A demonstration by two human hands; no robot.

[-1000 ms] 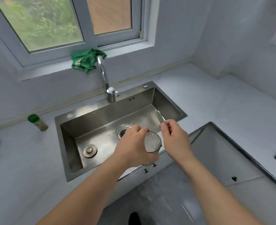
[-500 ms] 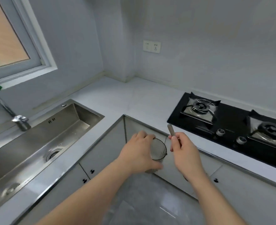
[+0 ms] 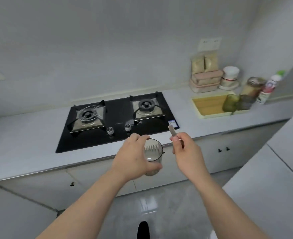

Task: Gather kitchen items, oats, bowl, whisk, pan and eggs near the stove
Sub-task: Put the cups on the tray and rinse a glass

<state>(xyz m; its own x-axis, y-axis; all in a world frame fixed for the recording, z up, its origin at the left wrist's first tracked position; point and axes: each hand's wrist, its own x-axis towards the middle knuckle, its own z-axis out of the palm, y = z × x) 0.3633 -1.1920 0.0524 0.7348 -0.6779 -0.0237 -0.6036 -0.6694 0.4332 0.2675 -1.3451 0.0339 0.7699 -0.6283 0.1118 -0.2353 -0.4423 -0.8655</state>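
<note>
Cup (image 3: 153, 151), clear, ribbed, upright, carried in the air. Left hand (image 3: 133, 157) grips it, fingers over the far rim and thumb curled round the near wall.

Metal handle (image 3: 172, 131), slim and flat. Right hand (image 3: 188, 152) pinches it between thumb and forefinger. It points up and away from the knuckles, and its lower end is hidden behind the hand, so the kind of tool cannot be told. The two grips are side by side, near each other but apart.

Counter (image 3: 30, 135), pale. Its front edge runs just beyond both grips, which hang over the floor (image 3: 142, 213) in front of the cabinet doors.

Stove (image 3: 116, 116), black glass with two burners, straight beyond the cup. Its near edge sits close to the counter lip, and its two knobs (image 3: 109, 131) lie just past the left fingertips.

- Open room, left of the cup grip: a wide bare stretch of counter beside the stove.
- Open room, beyond the pinch: a narrower bare strip between the stove's right edge and the tray (image 3: 214, 115).

The tray is cream-rimmed, well right of the pinch, with jars crowding its far-right end.

Behind the tray, against the wall:
- stacked containers (image 3: 205, 83)
- pale packets (image 3: 204, 63) on top, contents unreadable
- white pot (image 3: 230, 75)
- bottle (image 3: 266, 91)

Tall pale panel (image 3: 271, 169), near the right forearm, closes off that side.
</note>
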